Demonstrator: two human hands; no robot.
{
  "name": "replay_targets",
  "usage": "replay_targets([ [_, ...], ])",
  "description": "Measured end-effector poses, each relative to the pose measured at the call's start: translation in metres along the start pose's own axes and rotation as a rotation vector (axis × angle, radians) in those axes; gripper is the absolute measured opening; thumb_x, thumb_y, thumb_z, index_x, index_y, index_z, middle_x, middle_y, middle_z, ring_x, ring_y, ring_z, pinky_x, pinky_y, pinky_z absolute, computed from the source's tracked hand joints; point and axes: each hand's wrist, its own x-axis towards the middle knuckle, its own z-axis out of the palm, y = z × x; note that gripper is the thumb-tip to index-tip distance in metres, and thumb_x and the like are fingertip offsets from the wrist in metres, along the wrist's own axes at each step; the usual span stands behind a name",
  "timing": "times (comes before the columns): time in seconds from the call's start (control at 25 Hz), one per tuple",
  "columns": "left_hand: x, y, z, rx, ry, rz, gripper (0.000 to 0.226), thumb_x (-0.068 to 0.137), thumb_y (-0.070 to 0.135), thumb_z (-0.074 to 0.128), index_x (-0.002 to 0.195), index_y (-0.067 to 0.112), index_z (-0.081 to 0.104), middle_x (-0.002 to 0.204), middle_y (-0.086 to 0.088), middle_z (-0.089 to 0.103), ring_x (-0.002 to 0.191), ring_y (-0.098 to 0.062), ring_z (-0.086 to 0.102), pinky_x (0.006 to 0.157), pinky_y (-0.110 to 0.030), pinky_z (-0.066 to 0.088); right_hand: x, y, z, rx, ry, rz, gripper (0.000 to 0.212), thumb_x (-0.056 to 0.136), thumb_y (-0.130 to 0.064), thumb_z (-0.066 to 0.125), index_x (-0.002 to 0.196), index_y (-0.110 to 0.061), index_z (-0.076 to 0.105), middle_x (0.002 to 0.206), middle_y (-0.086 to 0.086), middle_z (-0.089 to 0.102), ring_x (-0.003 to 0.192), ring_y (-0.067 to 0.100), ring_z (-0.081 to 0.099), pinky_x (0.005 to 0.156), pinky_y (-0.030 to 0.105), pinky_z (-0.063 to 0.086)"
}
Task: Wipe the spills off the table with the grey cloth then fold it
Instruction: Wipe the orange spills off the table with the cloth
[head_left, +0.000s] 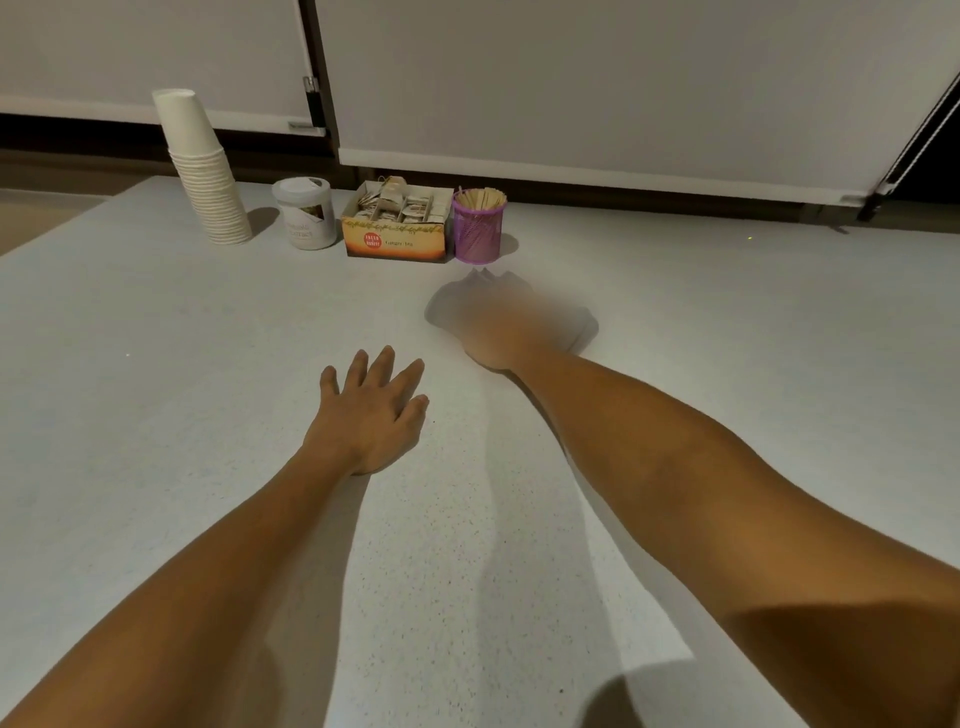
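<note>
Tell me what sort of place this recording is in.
Probably an office pantry or tea station: a stack of paper cups, an open box of ginger tea bags and a purple mesh holder of wooden stirrers line the back of a speckled counter.

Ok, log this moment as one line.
stage: wiping | right hand: blurred, on grey cloth | left hand: flat on table | fold: not yet done

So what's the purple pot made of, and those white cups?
The purple pot looks like metal wire mesh with a glossy coating: you can see through its fine grid to the wooden sticks inside. The white cups look like matte paper, with thin rolled rims stacked closely.
</note>
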Motion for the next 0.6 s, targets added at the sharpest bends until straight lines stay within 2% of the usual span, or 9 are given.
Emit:
replay_targets([
  [0.24, 0.002, 0.0, -0.002, 0.002, -0.013, 0.005, 0.072, 0.087, 0.063, 0.001, 0.154, 0.038, 0.009, 0.166, -0.005, 0.002, 0.151, -0.033, -0.002, 0.116, -0.062, -0.002, -0.02, 0.004, 0.008, -0.014, -0.011, -0.067, 0.076, 0.096, -0.072, 0.017, 0.161, -0.037, 0.003, 0.171, 0.01, 0.005, 0.15, 0.048, 0.006, 0.118, 0.066, 0.004],
  [0.6, -0.001, 0.003, -0.004, 0.005, -0.023, -0.003, 0.063, 0.093, 0.053, 0.008, 0.154, 0.037, 0.011, 0.165, -0.006, 0.007, 0.15, -0.034, 0.003, 0.116, -0.064, 0.002, -0.193, 0.0, 0.013, 0.083, -0.011, -0.065, 0.073, 0.097, -0.07, 0.012, 0.161, -0.037, -0.001, 0.171, 0.008, 0.0, 0.15, 0.046, 0.0, 0.12, 0.062, -0.006],
])
